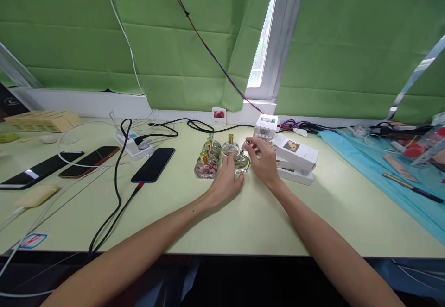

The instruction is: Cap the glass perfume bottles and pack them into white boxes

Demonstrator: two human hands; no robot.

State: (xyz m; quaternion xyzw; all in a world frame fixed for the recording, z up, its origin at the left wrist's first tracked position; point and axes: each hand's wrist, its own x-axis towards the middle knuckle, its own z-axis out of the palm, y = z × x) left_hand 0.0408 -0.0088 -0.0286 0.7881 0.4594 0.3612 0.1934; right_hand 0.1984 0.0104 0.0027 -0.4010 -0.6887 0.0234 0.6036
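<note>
A round, clear-glass bottle (242, 164) is steadied on the smooth, pale surface (257, 226), right of gold-capped bottles (205, 170), by the curled fingers of the outstretched left hand (225, 177). The right hand (263, 161) is arched at its top, fingers narrowed; whether anything is pinched cannot be told.

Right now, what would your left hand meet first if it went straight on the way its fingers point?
Most likely the separate gold-capped bottle, right of the bottle row. It shows just past the left hand's fingertips; how much gap remains is unclear from this angle.
</note>
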